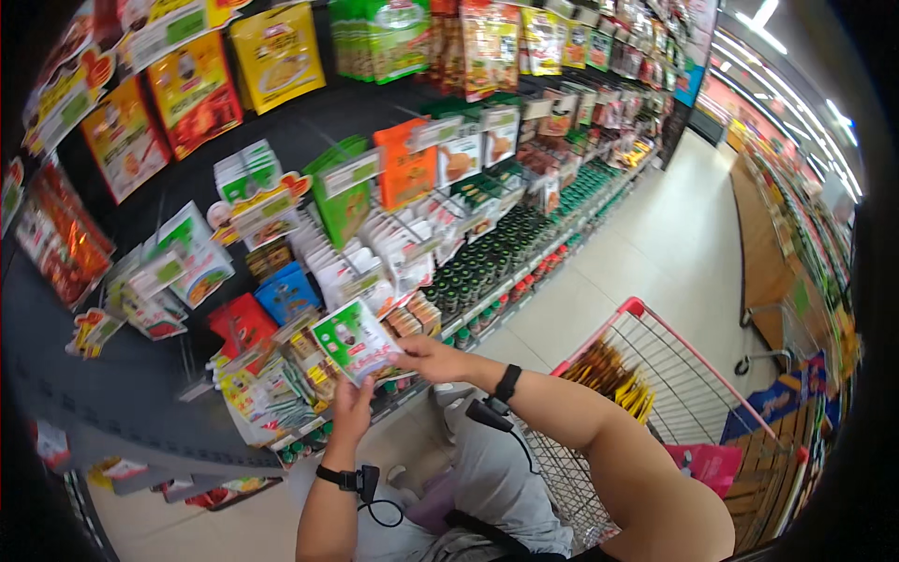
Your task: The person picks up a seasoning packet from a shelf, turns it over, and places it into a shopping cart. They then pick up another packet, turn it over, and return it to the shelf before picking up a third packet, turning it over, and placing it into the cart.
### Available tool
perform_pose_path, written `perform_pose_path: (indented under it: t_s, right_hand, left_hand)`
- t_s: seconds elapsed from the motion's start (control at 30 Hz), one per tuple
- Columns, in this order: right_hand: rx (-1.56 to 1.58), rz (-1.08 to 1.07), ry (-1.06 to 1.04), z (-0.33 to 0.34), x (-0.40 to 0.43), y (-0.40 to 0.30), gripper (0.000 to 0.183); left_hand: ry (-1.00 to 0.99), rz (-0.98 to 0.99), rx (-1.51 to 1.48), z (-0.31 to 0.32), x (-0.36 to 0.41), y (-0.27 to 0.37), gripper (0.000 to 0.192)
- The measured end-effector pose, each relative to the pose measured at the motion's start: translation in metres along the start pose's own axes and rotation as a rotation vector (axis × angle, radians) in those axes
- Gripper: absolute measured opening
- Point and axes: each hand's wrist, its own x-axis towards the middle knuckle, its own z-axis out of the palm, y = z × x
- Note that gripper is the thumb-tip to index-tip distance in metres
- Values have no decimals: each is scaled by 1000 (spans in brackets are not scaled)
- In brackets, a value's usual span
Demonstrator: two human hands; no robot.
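Both my hands hold one flat seasoning packet, white with a green upper corner and printed writing. My left hand grips its bottom edge, thumb on the front. From the right side, my right hand pinches the lower corner. The packet is tilted up towards me, in front of the lower shelf goods. Behind it are small brown boxes, a red packet and a blue packet. Rows of white packets hang just above.
A wire shopping cart with a red rim stands at my right, holding yellow-brown packets. Rows of dark-capped jars line the lower shelf. Pale floor tiles run along the aisle. A wooden display stand borders its far side.
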Motion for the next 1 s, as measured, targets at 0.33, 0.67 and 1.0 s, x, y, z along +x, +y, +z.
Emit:
perform_pose_path:
  t_s: [0.33, 0.67, 1.0]
  right_hand:
    - [-579, -10, 106, 0, -4, -11, 37]
    - [-656, 83, 285, -3, -1, 11, 63]
    - [-575, 134, 126, 2, -3, -10, 66]
  left_hand:
    - [-153, -161, 75, 6, -6, 15, 26]
    - [-59, 37, 245, 9, -8, 17, 25]
    - [-200, 135, 166, 12, -11, 19, 44]
